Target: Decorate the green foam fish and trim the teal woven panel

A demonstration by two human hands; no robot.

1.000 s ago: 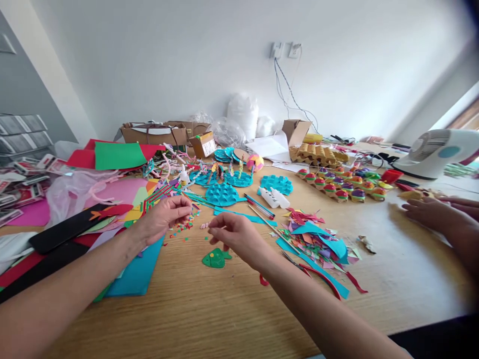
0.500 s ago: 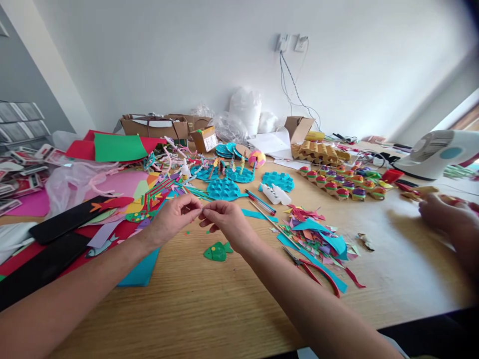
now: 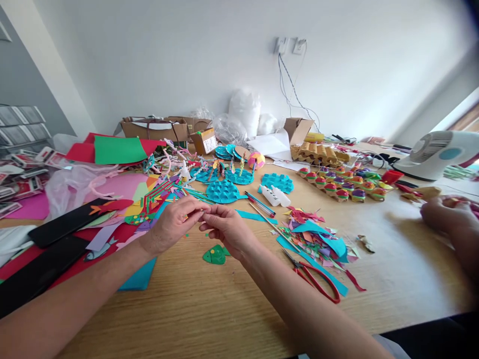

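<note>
Left hand [image 3: 172,220] and right hand [image 3: 229,228] are pinched together; whether anything is held cannot be told. Below them, the green fish [image 3: 214,255], seemingly light and flimsy, is best gripped by its edge.

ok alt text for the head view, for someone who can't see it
The wearer's left hand and right hand meet above a wooden table, near a green fish cutout. Paper scraps and a red-handled tool lie to the right, another person's hand farther right.

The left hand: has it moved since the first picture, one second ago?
Yes: judged against the green fish, the left hand has moved rightward, toward the right hand.
</note>
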